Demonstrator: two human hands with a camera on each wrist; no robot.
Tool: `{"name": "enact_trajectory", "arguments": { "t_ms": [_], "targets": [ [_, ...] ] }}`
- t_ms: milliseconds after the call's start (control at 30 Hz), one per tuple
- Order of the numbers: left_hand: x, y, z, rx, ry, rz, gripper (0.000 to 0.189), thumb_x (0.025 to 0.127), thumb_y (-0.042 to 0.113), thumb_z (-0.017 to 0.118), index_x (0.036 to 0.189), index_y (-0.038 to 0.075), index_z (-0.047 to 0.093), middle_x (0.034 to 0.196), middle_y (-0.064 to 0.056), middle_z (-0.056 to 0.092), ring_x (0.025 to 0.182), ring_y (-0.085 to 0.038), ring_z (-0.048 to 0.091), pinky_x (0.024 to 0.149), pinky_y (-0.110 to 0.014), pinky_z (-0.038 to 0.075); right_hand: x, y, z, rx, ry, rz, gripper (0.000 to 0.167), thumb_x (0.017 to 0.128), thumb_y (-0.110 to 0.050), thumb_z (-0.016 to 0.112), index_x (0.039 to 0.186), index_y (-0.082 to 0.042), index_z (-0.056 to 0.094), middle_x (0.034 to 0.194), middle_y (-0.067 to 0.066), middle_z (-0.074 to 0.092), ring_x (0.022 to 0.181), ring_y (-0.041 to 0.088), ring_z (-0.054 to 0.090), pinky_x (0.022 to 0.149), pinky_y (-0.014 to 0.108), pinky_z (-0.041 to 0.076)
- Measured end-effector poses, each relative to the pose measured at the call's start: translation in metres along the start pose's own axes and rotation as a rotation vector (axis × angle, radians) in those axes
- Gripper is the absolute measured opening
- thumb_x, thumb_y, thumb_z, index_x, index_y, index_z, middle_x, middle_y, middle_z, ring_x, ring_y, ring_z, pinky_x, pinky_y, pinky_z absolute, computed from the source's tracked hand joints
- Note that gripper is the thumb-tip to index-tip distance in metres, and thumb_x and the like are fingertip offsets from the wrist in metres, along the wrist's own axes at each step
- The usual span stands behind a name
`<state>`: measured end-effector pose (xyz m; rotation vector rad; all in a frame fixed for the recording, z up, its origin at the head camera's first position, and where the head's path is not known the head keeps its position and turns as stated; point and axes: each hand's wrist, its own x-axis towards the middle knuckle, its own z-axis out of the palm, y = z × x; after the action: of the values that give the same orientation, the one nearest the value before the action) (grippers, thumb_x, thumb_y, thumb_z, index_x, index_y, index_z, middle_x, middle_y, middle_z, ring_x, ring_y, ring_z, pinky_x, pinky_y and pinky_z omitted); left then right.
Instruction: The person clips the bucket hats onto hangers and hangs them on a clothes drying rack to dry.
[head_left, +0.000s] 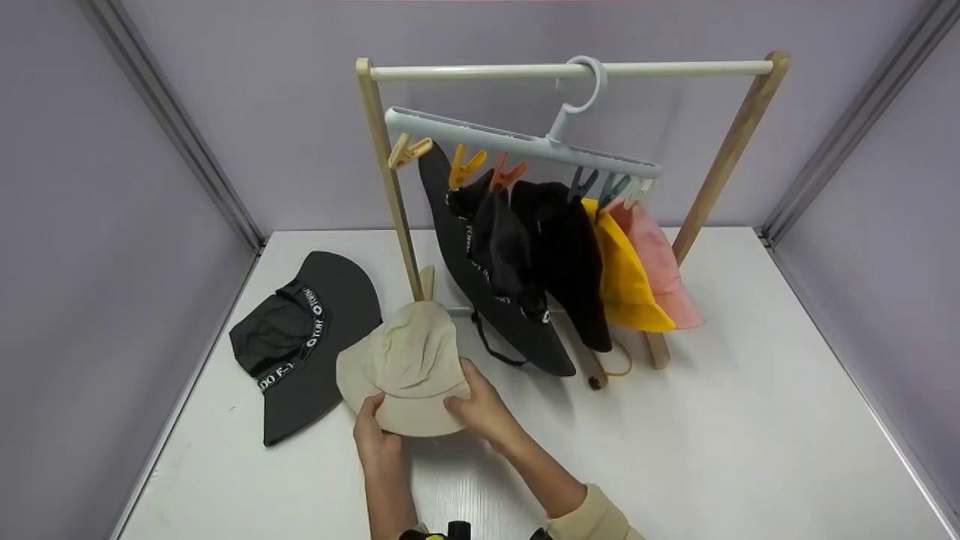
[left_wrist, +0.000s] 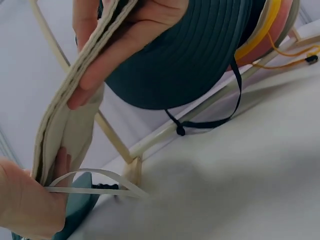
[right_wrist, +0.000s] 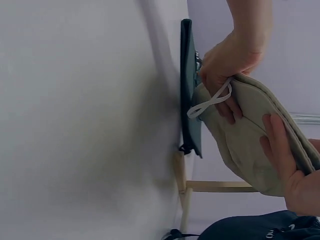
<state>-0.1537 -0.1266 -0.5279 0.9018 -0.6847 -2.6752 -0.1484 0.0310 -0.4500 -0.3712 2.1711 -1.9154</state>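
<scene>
A beige bucket hat [head_left: 416,352], folded flat, is held above the white table by both hands. My left hand [head_left: 379,439] pinches the brim at its near left edge, thumb on top. On the right side of the brim, my right hand [head_left: 484,405] grips with the thumb above and fingers beneath. A thin white cord [right_wrist: 212,102] loops down beside the left hand in the right wrist view. To the left lies a black wide-brimmed hat [head_left: 281,337] with white lettering on its band, partly overlapped by the beige hat.
A wooden rack [head_left: 382,172] with a white rail [head_left: 480,72] carries a pale blue clip hanger [head_left: 517,142], tilted down to the right. Clipped hats hang from it: a black lettered hat [head_left: 457,240], another black hat [head_left: 570,262], a yellow hat [head_left: 630,277] and a pink hat [head_left: 660,255].
</scene>
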Motion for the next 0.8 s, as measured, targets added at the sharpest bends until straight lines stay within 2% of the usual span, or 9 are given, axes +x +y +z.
{"name": "enact_trajectory", "arguments": {
  "t_ms": [200,333,533,700,800],
  "targets": [
    [-0.007,-0.005,0.009,-0.064,-0.035,-0.004,0.048,0.095,0.004,0.034,0.142,0.003,0.023,0.132,-0.01,0.038,0.118,-0.019,0.045,0.089,-0.025,0.041,0.005,0.015,-0.004,-0.067,0.001,-0.045,0.053,0.082,0.008,0.051,0.133,-0.003,0.041,0.113,0.013,0.057,0.093,0.024,0.056,0.08,0.041,0.043],
    [-0.013,-0.006,0.016,-0.139,-0.099,-0.009,0.05,0.095,0.005,0.031,0.144,0.007,0.018,0.135,-0.009,0.035,0.124,-0.021,0.039,0.091,-0.026,0.04,0.004,0.014,-0.009,-0.148,0.025,-0.069,0.052,0.081,0.004,0.054,0.131,-0.007,0.045,0.112,0.009,0.059,0.095,0.02,0.056,0.08,0.04,0.044],
    [-0.019,-0.008,0.025,-0.101,-0.218,0.059,0.05,0.094,0.003,0.028,0.143,0.005,0.016,0.133,-0.01,0.032,0.124,-0.023,0.037,0.094,-0.029,0.037,0.001,0.006,-0.018,-0.173,0.022,-0.055,0.046,0.081,0.0,0.057,0.126,-0.006,0.049,0.112,0.011,0.058,0.099,0.025,0.055,0.082,0.042,0.044],
    [-0.022,-0.009,0.03,-0.028,-0.243,0.091,0.047,0.093,0.003,0.03,0.139,0.002,0.021,0.131,-0.011,0.036,0.119,-0.022,0.042,0.093,-0.029,0.039,0.001,0.005,-0.025,-0.194,0.004,-0.032,0.055,0.08,-0.012,0.064,0.131,-0.005,0.045,0.118,0.015,0.055,0.106,0.028,0.052,0.085,0.043,0.042],
    [-0.023,-0.011,0.032,0.011,-0.276,0.096,0.046,0.092,0.002,0.03,0.137,0.001,0.023,0.13,-0.011,0.037,0.117,-0.021,0.044,0.092,-0.029,0.039,0.0,0.004,-0.027,-0.22,0.011,-0.038,0.058,0.078,-0.017,0.067,0.13,-0.002,0.045,0.117,0.017,0.055,0.105,0.028,0.052,0.084,0.043,0.043]
  ]
}}
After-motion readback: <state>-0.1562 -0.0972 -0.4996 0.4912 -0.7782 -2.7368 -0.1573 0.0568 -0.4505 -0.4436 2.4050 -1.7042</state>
